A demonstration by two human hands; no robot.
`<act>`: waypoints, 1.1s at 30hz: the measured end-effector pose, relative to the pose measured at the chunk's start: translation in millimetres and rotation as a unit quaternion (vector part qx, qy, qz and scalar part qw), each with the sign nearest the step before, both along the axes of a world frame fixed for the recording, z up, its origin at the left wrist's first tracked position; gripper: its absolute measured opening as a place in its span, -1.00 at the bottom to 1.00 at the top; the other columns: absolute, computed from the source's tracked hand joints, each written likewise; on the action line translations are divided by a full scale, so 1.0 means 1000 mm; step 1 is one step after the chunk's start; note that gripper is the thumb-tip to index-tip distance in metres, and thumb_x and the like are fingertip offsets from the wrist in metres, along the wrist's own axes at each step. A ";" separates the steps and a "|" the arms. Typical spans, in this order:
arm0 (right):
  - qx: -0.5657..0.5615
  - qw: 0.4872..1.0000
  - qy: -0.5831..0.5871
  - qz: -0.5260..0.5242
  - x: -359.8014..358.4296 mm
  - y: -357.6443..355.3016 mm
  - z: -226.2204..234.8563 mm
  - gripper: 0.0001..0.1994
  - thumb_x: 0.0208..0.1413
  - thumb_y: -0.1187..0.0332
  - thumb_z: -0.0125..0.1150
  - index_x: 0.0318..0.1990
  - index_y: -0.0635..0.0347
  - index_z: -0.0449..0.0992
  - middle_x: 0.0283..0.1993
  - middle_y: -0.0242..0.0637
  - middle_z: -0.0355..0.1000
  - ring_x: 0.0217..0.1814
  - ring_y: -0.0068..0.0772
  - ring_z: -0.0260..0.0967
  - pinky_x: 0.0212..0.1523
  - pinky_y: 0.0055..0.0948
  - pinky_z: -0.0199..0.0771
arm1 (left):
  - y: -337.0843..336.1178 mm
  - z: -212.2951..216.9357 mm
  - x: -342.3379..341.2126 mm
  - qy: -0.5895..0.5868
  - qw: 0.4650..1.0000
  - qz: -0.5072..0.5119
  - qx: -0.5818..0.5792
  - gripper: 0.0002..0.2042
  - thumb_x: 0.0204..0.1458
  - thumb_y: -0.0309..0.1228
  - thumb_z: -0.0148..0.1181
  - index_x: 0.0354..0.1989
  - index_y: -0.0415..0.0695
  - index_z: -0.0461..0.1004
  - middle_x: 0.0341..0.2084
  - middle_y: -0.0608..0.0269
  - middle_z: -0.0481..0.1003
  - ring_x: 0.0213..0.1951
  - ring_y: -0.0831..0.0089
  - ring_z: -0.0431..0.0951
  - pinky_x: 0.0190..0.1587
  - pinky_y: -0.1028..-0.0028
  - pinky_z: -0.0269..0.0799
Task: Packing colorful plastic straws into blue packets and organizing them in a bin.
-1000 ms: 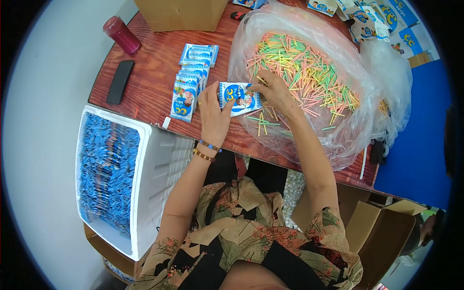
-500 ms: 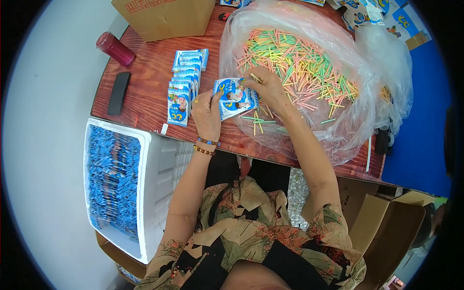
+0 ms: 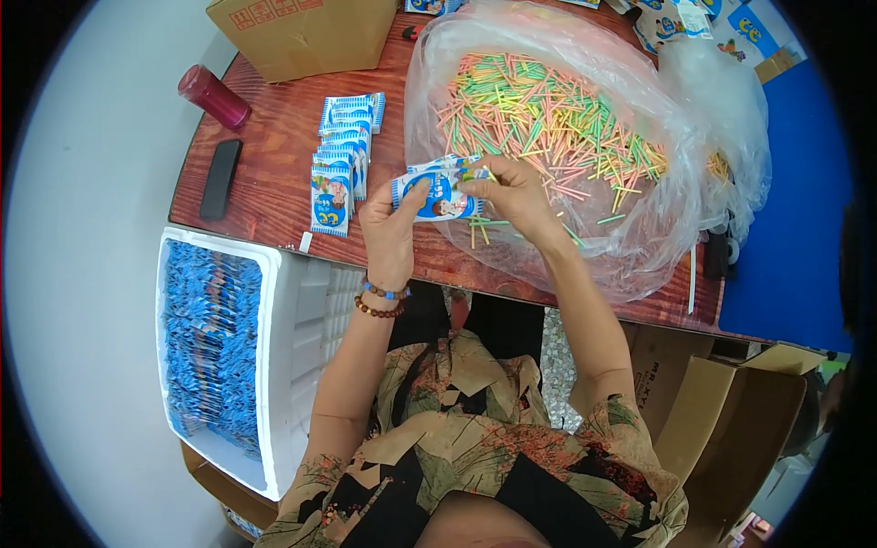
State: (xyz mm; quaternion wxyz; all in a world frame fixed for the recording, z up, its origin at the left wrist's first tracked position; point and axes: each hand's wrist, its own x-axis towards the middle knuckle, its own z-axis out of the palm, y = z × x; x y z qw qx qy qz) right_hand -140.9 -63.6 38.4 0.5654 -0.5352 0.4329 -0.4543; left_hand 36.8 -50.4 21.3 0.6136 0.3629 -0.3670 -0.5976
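My left hand point(image 3: 389, 228) is closed on the left end of a small blue-and-white packet point(image 3: 437, 199), its thumb lying on the printed front. At the packet's right end, my right hand point(image 3: 517, 197) pinches it with thumb and fingers. Behind the held packet shows the edge of another similar one. Just right of my hands, a large clear plastic bag point(image 3: 630, 267) lies spread open, with many thin pastel sticks point(image 3: 548, 119) in pink, green and yellow. Left of my hands, several like packets point(image 3: 331, 203) overlap in a row on the table.
A white foam box point(image 3: 270, 365) full of blue packets point(image 3: 215, 329) stands at the table's left front. Farther back are a dark red cup point(image 3: 216, 97), a black oblong object point(image 3: 220, 180) and a cardboard box point(image 3: 297, 41). An open carton point(image 3: 690, 416) sits at lower right.
The held packet has turned to lie more level. My right hand has come down onto its right end; the stick that showed at its fingertips is no longer visible. The view shifted slightly.
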 end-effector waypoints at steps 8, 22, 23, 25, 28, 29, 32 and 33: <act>0.018 0.997 -0.028 -0.064 0.001 0.031 -0.020 -0.82 0.07 0.51 0.24 -0.15 0.29 0.57 -0.27 -0.43 0.52 -0.26 -0.72 0.37 -0.24 -0.64 0.39 | 0.031 -0.014 -0.016 0.027 0.997 0.056 0.049 -0.90 0.07 -0.54 0.22 -0.26 -0.26 0.57 -0.35 0.33 0.57 -0.35 0.70 0.50 -0.26 0.64 0.41; -0.024 0.996 0.010 -0.086 -0.001 0.045 -0.036 -0.82 0.09 0.44 0.24 -0.17 0.31 0.58 -0.39 -0.48 0.46 -0.38 -0.79 0.27 -0.40 -0.64 0.29 | 0.039 -0.026 -0.018 0.041 0.996 0.064 0.054 -0.89 0.10 -0.53 0.19 -0.24 -0.27 0.56 -0.32 0.30 0.57 -0.33 0.66 0.52 -0.24 0.59 0.45; -0.037 0.996 0.020 -0.080 -0.005 0.045 -0.039 -0.81 0.09 0.44 0.24 -0.15 0.31 0.56 -0.39 -0.49 0.45 -0.39 -0.79 0.25 -0.40 -0.64 0.28 | 0.039 -0.025 -0.018 0.069 0.993 0.056 0.076 -0.88 0.11 -0.51 0.18 -0.22 -0.28 0.55 -0.31 0.29 0.57 -0.32 0.63 0.53 -0.23 0.56 0.48; -0.042 0.993 -0.043 -0.100 -0.009 0.049 -0.019 -0.80 0.08 0.43 0.25 -0.16 0.31 0.55 -0.38 -0.49 0.44 -0.41 -0.78 0.23 -0.42 -0.63 0.26 | 0.037 -0.022 -0.016 0.098 0.989 0.050 0.099 -0.87 0.12 -0.49 0.18 -0.21 -0.28 0.54 -0.29 0.27 0.57 -0.30 0.61 0.55 -0.21 0.52 0.50; -0.076 0.989 -0.091 -0.083 -0.022 0.054 -0.009 -0.76 0.06 0.42 0.27 -0.10 0.27 0.51 -0.47 -0.58 0.31 -0.50 -0.81 0.11 -0.49 -0.67 0.13 | 0.037 -0.020 -0.014 0.137 0.980 0.020 0.142 -0.84 0.14 -0.46 0.16 -0.19 -0.30 0.53 -0.27 0.24 0.57 -0.27 0.54 0.58 -0.18 0.48 0.53; -0.104 0.991 -0.076 -0.046 -0.025 0.055 -0.008 -0.71 0.06 0.42 0.28 -0.05 0.24 0.48 -0.57 -0.66 0.19 -0.56 -0.85 0.02 -0.55 -0.72 0.01 | 0.037 -0.020 -0.014 0.119 0.982 0.013 0.148 -0.81 0.18 -0.40 0.11 -0.20 -0.29 0.52 -0.25 0.21 0.57 -0.27 0.51 0.58 -0.19 0.45 0.52; -0.119 0.992 0.046 0.026 -0.024 0.058 0.002 -0.75 0.03 0.42 0.31 -0.11 0.23 0.53 -0.53 -0.56 0.34 -0.53 -0.79 0.14 -0.51 -0.65 0.14 | 0.039 -0.021 -0.016 0.102 0.983 -0.004 0.155 -0.77 0.21 -0.34 0.07 -0.19 -0.28 0.51 -0.24 0.19 0.56 -0.26 0.47 0.58 -0.19 0.42 0.51; -0.118 0.992 0.047 0.022 -0.026 0.058 -0.001 -0.75 0.03 0.42 0.31 -0.11 0.23 0.53 -0.53 -0.56 0.34 -0.53 -0.79 0.14 -0.51 -0.65 0.14 | 0.039 -0.020 -0.019 0.105 0.982 -0.017 0.155 -0.77 0.21 -0.34 0.07 -0.19 -0.29 0.50 -0.24 0.19 0.56 -0.25 0.46 0.58 -0.18 0.42 0.51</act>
